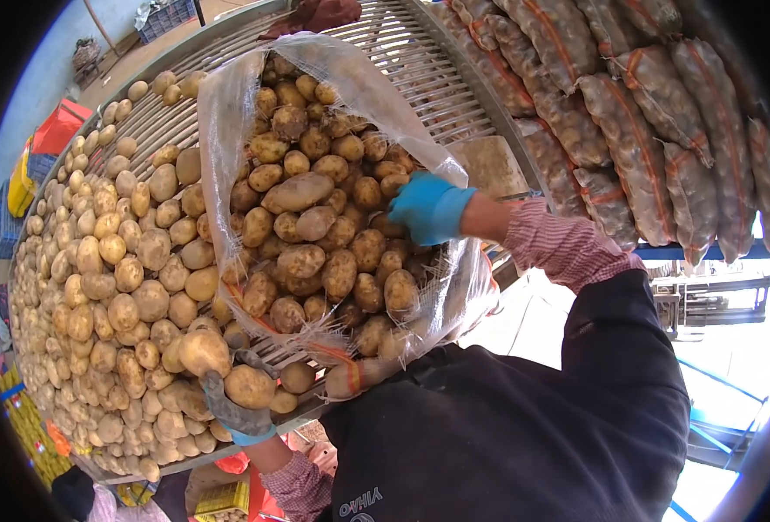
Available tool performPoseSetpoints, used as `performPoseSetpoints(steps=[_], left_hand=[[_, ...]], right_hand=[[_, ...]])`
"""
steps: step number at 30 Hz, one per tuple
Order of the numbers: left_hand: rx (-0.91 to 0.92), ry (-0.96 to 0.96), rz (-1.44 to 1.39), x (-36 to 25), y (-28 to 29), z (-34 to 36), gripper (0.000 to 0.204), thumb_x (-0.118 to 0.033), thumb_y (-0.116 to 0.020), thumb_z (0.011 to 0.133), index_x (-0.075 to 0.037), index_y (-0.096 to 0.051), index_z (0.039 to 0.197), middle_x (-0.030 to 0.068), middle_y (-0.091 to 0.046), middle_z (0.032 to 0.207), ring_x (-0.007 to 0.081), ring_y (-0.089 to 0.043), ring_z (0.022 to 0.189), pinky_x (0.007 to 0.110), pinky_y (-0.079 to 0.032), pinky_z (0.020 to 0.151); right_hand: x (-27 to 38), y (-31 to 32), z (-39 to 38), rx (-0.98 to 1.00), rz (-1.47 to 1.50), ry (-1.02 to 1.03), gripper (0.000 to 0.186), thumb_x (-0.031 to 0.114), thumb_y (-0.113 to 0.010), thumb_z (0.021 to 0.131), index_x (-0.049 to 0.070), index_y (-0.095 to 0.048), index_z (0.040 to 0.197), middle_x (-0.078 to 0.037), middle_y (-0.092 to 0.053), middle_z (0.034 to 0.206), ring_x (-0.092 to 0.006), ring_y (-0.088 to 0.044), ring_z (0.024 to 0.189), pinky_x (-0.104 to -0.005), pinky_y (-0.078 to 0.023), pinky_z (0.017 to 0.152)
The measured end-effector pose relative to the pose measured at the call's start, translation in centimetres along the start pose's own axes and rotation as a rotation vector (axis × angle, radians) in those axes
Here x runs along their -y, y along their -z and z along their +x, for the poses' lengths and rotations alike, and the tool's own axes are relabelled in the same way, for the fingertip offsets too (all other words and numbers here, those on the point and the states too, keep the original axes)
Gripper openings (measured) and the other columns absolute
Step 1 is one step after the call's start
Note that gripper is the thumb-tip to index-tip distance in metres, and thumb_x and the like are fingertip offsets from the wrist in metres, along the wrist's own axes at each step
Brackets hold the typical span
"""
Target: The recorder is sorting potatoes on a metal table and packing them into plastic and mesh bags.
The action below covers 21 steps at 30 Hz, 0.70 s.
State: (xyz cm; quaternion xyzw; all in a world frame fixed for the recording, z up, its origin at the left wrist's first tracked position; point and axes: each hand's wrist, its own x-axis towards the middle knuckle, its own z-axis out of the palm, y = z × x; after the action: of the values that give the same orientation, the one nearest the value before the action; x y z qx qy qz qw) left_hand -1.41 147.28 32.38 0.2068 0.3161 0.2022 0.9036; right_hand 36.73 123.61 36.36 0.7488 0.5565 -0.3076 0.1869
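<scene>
Potatoes lie thick across a slatted roller conveyor that curves from the lower left up toward the top of the view, most of them heaped on its left half. An open mesh sack, pale and see-through, lies on the rollers with its mouth toward the person, and it is well filled with more potatoes, one large long potato near the middle of the load. The right hand, in a bright blue glove, reaches in from the right and rests at the sack's right edge, fingers curled around the sack's rim or the potatoes just under it; which of the two it has hold of cannot be told. Behind it runs a red-checked sleeve. The left hand, in a grey glove with a blue cuff, is at the near edge of the conveyor, just below the sack's mouth, with its fingers closed around a single potato; another big potato sits touching it on the upper left. Along the upper right, beyond the conveyor's rail, a row of filled sacks with orange bands lies packed side by side. A red crate and a yellow crate stand on the ground at the far left.
</scene>
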Motion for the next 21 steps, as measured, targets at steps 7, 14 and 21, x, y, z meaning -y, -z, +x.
performPoseSetpoints(steps=[7, 14, 21], left_hand=[[0.075, 0.015, 0.018, 0.3, 0.5, 0.8, 0.064, -0.05, -0.059, 0.098, -0.005, -0.05, 0.143, 0.0146, -0.069, 0.112, 0.0289, -0.067, 0.089, 0.048, -0.058, 0.067], [0.1, -0.031, 0.024, 0.1, -0.6, 0.4, 0.064, -0.05, -0.06, 0.098, -0.006, -0.049, 0.143, 0.0153, -0.066, 0.123, 0.0286, -0.066, 0.097, 0.049, -0.059, 0.068], [0.183, 0.011, 0.002, -0.1, 0.6, 0.1, 0.066, -0.049, -0.065, 0.093, -0.001, -0.052, 0.136, 0.0206, -0.066, 0.113, 0.0328, -0.066, 0.093, 0.051, -0.058, 0.071]], right_hand=[[1.5, -2.4, 2.6, -0.026, 0.001, -0.076, 0.062, 0.028, -0.069, 0.083, 0.012, -0.059, 0.142, -0.013, -0.068, 0.131, -0.0342, -0.07, 0.112, -0.0457, -0.057, 0.092], [1.8, -0.9, 3.3, 0.098, -0.074, -0.089, 0.065, 0.041, -0.069, 0.082, 0.017, -0.061, 0.142, -0.01, -0.068, 0.133, -0.0336, -0.068, 0.115, -0.0467, -0.056, 0.095], [0.7, -1.4, 4.0, 0.355, 0.042, -0.075, 0.067, 0.045, -0.067, 0.082, 0.024, -0.059, 0.145, -0.01, -0.071, 0.128, -0.0336, -0.068, 0.116, -0.0455, -0.054, 0.096]])
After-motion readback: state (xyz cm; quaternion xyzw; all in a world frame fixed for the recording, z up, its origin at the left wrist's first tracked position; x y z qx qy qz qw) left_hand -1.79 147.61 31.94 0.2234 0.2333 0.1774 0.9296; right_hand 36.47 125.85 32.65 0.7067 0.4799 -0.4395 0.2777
